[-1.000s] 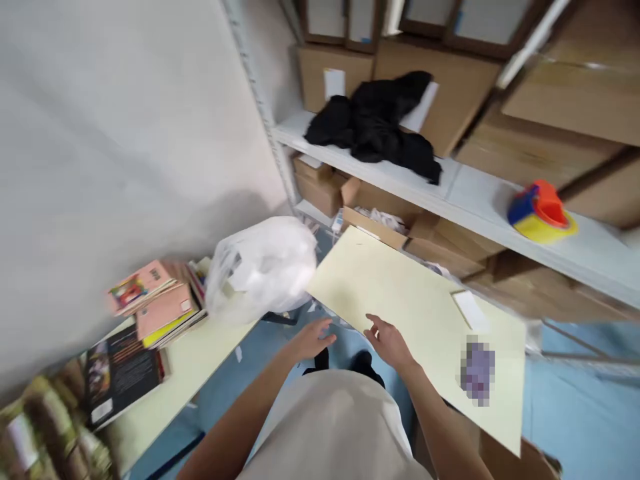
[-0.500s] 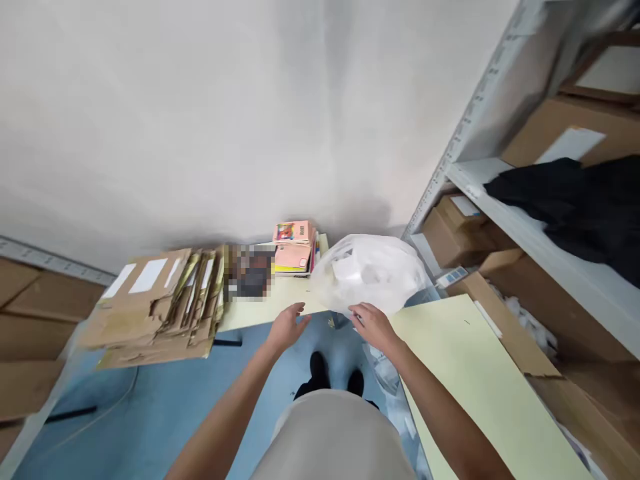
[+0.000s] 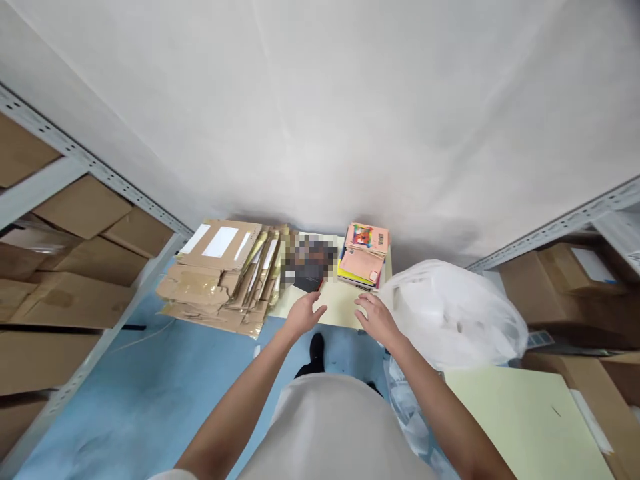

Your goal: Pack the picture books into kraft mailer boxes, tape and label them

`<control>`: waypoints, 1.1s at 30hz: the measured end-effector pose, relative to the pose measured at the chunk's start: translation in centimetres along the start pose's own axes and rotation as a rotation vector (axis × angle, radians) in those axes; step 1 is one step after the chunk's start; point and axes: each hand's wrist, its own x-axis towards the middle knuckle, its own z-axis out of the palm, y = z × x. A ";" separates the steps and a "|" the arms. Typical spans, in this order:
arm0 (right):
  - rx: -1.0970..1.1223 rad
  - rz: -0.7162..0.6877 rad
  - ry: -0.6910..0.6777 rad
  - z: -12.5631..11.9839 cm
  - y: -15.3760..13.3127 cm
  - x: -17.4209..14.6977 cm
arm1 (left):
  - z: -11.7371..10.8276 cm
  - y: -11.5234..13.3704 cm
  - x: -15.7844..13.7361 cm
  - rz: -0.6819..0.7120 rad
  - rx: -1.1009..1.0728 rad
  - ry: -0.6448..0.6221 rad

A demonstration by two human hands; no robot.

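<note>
My left hand (image 3: 306, 313) reaches over the front edge of the pale table (image 3: 334, 305), thumb and fingers apart, holding nothing. Just beyond it lies a dark, flat item (image 3: 306, 275), partly blurred out. My right hand (image 3: 375, 316) is also empty, its fingers spread, by the table's front edge. Beyond that hand stands a stack of books or notebooks (image 3: 364, 259), pink on top with a yellow one lower down. A bulging white plastic bag (image 3: 450, 313) sits close to the right of my right hand.
Flattened cardboard boxes (image 3: 215, 277) are piled on the table's left end. Racks of cardboard cartons (image 3: 70, 293) stand at left and right. A second pale tabletop (image 3: 530, 420) is at lower right. The wall (image 3: 320, 120) rises behind.
My view has turned left, so the table, books and bag appear farther right. Both hands have come nearer the dark item and the books, still empty.
</note>
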 end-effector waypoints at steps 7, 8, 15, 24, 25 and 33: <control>-0.155 0.202 0.211 0.0 0.7 7.2 | -2.6 -0.9 6.8 0.168 -0.148 -0.010; -0.184 0.256 0.229 -0.6 1.6 8.4 | -2.5 -0.2 8.2 0.199 -0.207 -0.015; -0.375 0.451 0.018 -3.2 7.4 14.5 | 0.6 6.6 16.1 0.055 -1.114 -0.162; -0.477 0.280 0.011 -2.0 7.5 13.9 | 1.1 6.3 17.3 -0.323 -1.254 -0.058; -0.451 0.276 0.023 -2.0 7.5 13.7 | 1.0 6.1 17.4 -0.345 -1.253 -0.058; 0.185 0.119 0.201 -2.6 8.0 12.5 | -0.5 4.9 17.7 -0.422 -1.284 -0.192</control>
